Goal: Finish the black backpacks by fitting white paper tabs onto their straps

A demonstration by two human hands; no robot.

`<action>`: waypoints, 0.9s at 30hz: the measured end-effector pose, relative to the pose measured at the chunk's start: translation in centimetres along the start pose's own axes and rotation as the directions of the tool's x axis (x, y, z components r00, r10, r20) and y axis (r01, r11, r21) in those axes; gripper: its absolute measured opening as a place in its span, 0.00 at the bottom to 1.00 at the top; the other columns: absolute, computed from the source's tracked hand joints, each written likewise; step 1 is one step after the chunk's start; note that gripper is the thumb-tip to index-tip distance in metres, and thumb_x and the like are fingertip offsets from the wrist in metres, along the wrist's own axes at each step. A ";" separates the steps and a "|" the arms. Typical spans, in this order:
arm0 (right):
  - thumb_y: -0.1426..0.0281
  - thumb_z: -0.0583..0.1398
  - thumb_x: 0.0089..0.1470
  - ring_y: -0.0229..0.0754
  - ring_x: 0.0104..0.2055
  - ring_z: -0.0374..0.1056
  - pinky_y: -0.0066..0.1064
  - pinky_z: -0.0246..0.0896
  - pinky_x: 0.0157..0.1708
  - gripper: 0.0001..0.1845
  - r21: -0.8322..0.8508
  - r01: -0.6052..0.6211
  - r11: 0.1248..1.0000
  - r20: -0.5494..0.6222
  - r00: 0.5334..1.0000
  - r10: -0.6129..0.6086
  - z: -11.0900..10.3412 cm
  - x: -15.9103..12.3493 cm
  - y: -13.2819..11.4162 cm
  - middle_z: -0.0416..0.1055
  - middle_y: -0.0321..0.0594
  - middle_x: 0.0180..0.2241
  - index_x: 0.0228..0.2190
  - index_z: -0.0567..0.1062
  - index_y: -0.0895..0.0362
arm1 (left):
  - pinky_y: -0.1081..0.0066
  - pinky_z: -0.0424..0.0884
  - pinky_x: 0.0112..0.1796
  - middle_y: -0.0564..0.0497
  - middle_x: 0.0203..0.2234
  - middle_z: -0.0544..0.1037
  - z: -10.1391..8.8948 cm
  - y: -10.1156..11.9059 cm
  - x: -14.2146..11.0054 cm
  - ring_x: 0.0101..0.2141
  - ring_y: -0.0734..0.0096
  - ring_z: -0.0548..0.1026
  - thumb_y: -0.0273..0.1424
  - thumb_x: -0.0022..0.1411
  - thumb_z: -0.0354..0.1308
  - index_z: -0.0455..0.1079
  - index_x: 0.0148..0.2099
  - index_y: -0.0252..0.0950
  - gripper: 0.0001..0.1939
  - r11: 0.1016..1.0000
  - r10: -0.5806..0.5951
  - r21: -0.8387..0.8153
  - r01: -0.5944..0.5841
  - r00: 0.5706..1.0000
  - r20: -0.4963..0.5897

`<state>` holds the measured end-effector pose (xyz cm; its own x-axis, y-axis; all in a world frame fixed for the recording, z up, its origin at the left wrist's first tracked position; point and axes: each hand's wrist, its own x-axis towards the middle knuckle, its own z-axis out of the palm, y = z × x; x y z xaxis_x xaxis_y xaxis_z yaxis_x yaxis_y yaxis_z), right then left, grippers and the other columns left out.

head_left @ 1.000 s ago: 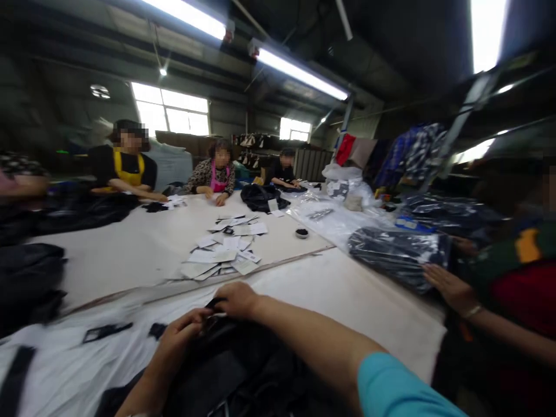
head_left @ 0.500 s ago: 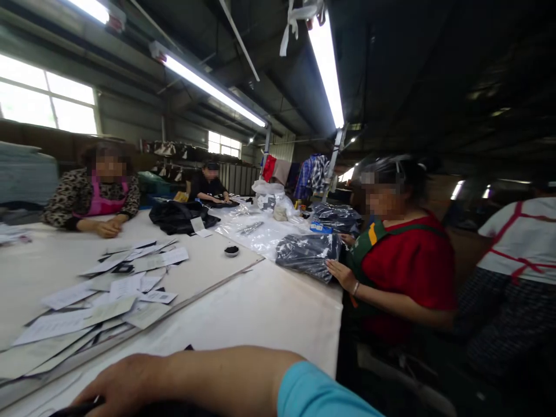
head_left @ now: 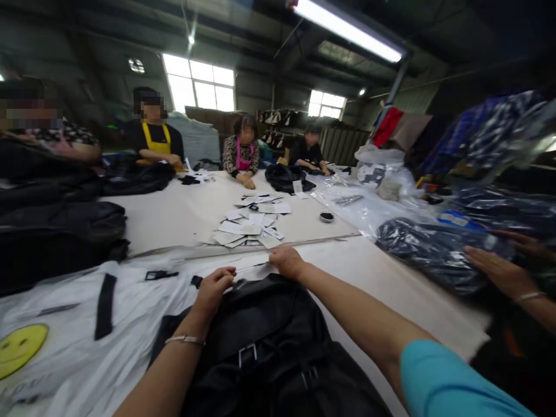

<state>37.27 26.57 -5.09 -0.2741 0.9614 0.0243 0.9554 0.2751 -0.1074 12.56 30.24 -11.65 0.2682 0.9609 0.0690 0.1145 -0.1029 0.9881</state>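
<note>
A black backpack with metal buckles lies in front of me, its top pointing away across the table. Above its top edge my left hand, with a bangle on the wrist, is closed in a pinch. To its right my right hand is closed in a loose fist. A thin string runs between the two hands, and both appear to grip it. What lies inside the fingers is hidden. Beside my left hand, a small black buckle piece rests on white plastic.
Paper tags are heaped across the table, with a small dish of dark bits beyond. White plastic bags and a black strap lie left. Black bags are stacked far left. A co-worker's hand rests on a plastic-wrapped bag.
The view has swung left and down, bringing the backpack and my left hand into sight. My right hand was low on something black; now it is at the backpack's top with the string.
</note>
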 end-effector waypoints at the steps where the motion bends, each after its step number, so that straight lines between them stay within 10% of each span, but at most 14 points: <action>1: 0.77 0.59 0.54 0.48 0.45 0.71 0.33 0.61 0.42 0.10 0.028 0.025 0.999 0.021 0.999 -0.025 0.4 -0.1 0.3 0.77 0.51 0.40 0.36 0.80 0.59 | 0.65 0.73 0.40 0.42 0.44 0.77 0.2 -0.1 0.1 0.42 0.57 0.76 0.39 0.48 0.58 0.67 0.24 0.34 0.12 1.000 -0.003 0.003 0.003 1.000 0.007; 6: 0.66 0.57 0.59 0.39 0.44 0.72 0.26 0.60 0.42 0.13 0.120 0.084 0.989 0.037 0.995 -0.089 -0.9 -0.1 0.5 0.78 0.42 0.41 0.42 0.79 0.54 | 0.67 0.69 0.39 0.48 0.34 0.78 0.3 -0.2 -0.2 0.37 0.63 0.75 0.37 0.48 0.61 0.70 0.25 0.36 0.10 0.996 0.050 0.074 -0.052 0.998 0.032; 11: 0.66 0.52 0.63 0.38 0.53 0.65 0.27 0.56 0.50 0.18 0.148 0.155 0.977 -0.040 0.988 -0.151 -1.7 2.6 -4.6 0.72 0.41 0.51 0.51 0.72 0.54 | 0.70 0.65 0.32 0.55 0.21 0.74 0.3 0.0 -0.6 0.27 0.69 0.70 0.41 0.52 0.60 0.73 0.30 0.36 0.12 0.982 0.078 0.165 -0.091 0.993 0.083; 16: 0.71 0.60 0.54 0.50 0.51 0.66 0.43 0.49 0.54 0.08 0.062 0.161 0.985 0.023 0.986 -0.162 -0.2 4.4 -9.2 0.77 0.47 0.39 0.34 0.80 0.55 | 0.69 0.65 0.33 0.53 0.23 0.75 0.3 0.4 -0.7 0.29 0.67 0.70 0.41 0.52 0.59 0.73 0.28 0.35 0.13 0.962 0.114 0.240 -0.132 0.990 0.087; 27: 0.72 0.59 0.54 0.54 0.44 0.72 0.50 0.55 0.48 0.08 -0.064 -0.046 0.997 0.163 0.985 0.055 -0.9 1.9 -2.8 0.78 0.51 0.36 0.28 0.79 0.56 | 0.69 0.66 0.33 0.54 0.21 0.74 0.4 1.0 -0.4 0.28 0.65 0.71 0.43 0.53 0.57 0.73 0.29 0.37 0.14 0.961 0.076 0.261 -0.089 0.995 0.059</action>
<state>34.18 27.63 -3.81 -0.2349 0.9613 -0.1439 0.9720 0.2309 -0.0444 12.92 29.71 -10.74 0.3320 0.9334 0.1359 0.3361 -0.2516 0.9076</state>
